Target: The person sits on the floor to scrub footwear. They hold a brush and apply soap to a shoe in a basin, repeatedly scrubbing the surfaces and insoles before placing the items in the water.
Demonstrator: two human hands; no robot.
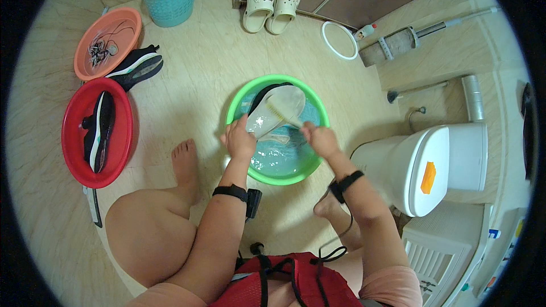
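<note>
A green plastic basin (326,115) of bluish water stands on the floor between my feet. Over it, my left hand (241,138) holds a shoe (261,121) by its near end, with the pale, wet sole facing up and a dark upper showing at the far edge. My right hand (320,140) grips the handle of a scrub brush (292,118), whose bristles lie against the sole. Below the shoe, a pale object (275,138) shows in the water; what it is I cannot tell.
To the left, a red basin (68,136) holds a black shoe (102,132). An orange basin (132,30) holds laces (100,51), with another black shoe (143,66) beside it. A turquoise basket (170,4) and clogs (273,6) stand beyond. A toilet (431,149) is right.
</note>
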